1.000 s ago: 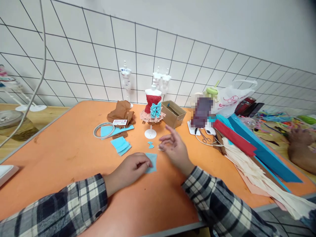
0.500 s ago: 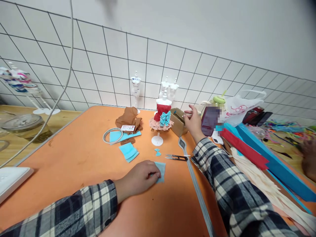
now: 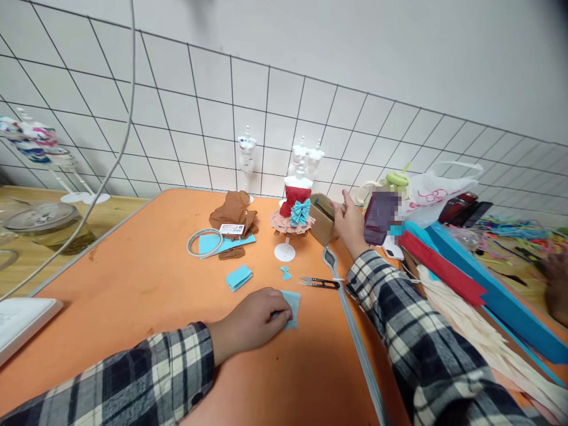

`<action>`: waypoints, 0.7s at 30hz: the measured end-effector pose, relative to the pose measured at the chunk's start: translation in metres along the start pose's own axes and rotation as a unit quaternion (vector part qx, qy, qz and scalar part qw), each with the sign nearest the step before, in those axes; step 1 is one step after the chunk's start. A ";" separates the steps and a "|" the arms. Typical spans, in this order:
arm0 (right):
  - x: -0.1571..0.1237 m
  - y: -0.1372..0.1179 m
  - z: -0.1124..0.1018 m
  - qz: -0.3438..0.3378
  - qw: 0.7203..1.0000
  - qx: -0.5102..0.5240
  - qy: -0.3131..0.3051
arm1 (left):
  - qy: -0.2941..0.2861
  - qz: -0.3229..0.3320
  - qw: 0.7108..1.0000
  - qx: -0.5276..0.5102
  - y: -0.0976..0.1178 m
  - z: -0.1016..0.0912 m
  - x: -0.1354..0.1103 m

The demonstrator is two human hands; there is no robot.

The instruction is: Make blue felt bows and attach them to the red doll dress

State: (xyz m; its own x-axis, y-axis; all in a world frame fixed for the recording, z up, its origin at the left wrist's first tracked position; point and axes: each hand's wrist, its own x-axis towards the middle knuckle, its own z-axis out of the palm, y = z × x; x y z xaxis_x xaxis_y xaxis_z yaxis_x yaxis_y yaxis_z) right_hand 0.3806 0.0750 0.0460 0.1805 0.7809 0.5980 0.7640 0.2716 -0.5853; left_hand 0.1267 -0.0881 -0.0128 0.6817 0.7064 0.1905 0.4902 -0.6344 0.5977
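My left hand (image 3: 254,320) rests on the orange table, fingers curled and pressed on a small light blue piece of fabric (image 3: 293,300). Part of that piece is hidden under the fingers. My right hand (image 3: 348,225) is raised between a cardboard box (image 3: 322,220) and a phone (image 3: 380,218), forefinger stretched up, with nothing visible in it. A small blue bow (image 3: 286,273) lies beyond the left hand, beside black-handled thread snips (image 3: 319,283). Behind them stands a mini dress form (image 3: 298,201) in a red bodice, pink ruffle and blue bow.
Left of the dress form are brown fabric (image 3: 234,216), a ring-shaped roll (image 3: 205,242) and folded blue fabric (image 3: 239,277). A grey zipper (image 3: 354,331) runs toward me on the right. Fabric strips (image 3: 457,316) and a plastic bag (image 3: 437,189) lie further right. Another person's hand (image 3: 557,287) shows at the right edge.
The folded blue fabric near my left hand has shifted slightly right and looks more compact. My right hand's fingers have changed pose, the forefinger now pointing up. My left hand stays on its fabric.
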 end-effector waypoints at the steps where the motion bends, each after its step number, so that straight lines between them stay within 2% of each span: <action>1: -0.010 -0.006 -0.004 -0.007 0.998 0.052 0.020 | 0.000 -0.006 1.000 -0.005 0.001 -0.001 -0.001; 3: -0.041 -0.020 -0.013 0.001 0.984 0.173 0.050 | 0.000 -0.028 0.999 -0.021 0.002 -0.003 -0.002; 4: -0.061 -0.027 -0.018 0.030 0.971 0.233 0.044 | -0.001 -0.043 0.999 -0.031 0.002 -0.004 -0.003; 5: -0.082 -0.034 -0.023 0.067 0.955 0.290 -0.001 | -0.005 -0.059 0.997 -0.045 0.001 -0.005 -0.003; 6: -0.102 -0.041 -0.028 0.113 0.926 0.353 -0.072 | -0.010 -0.075 0.995 -0.063 0.000 -0.005 -0.003; 7: -0.121 -0.046 -0.033 0.153 0.879 0.413 -0.183 | -0.014 -0.091 0.992 -0.085 -0.001 -0.006 -0.003; 8: -0.137 -0.051 -0.037 0.182 0.821 0.456 -0.291 | -0.016 -0.105 0.988 -0.114 -0.003 -0.006 -0.003; 9: -0.149 -0.054 -0.040 0.201 0.764 0.485 -0.374 | -0.009 -0.116 0.982 -0.146 -0.004 -0.006 -0.002; 11: -0.162 -0.058 -0.044 0.220 0.673 0.518 -0.479 | 0.013 -0.130 0.969 -0.211 -0.005 -0.006 0.001; 12: -0.165 -0.059 -0.045 0.225 0.645 0.526 -0.507 | 0.023 -0.136 0.961 -0.240 -0.005 -0.007 0.002; 13: -0.165 -0.060 -0.045 0.227 0.628 0.529 -0.524 | 0.036 -0.143 0.953 -0.264 -0.005 -0.007 0.003; 15: -0.162 -0.060 -0.045 0.225 0.615 0.527 -0.541 | 0.063 -0.157 0.941 -0.294 -0.003 -0.009 0.004; 17: -0.161 -0.061 -0.044 0.215 0.618 0.519 -0.550 | 0.093 -0.168 0.934 -0.302 -0.001 -0.012 0.004; 21: -0.165 -0.059 -0.041 0.184 0.645 0.479 -0.567 | 0.146 -0.176 0.924 -0.307 -0.003 -0.015 0.005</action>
State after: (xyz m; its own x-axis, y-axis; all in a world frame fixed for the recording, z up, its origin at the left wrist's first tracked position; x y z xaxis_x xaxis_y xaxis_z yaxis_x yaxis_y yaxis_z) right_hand 0.3310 -0.0929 0.0045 -0.7427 0.6540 -0.1438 -0.0322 -0.2494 -0.9679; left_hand 0.1205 -0.0786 -0.0022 0.3198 0.9462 0.0494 0.1922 -0.1159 0.9745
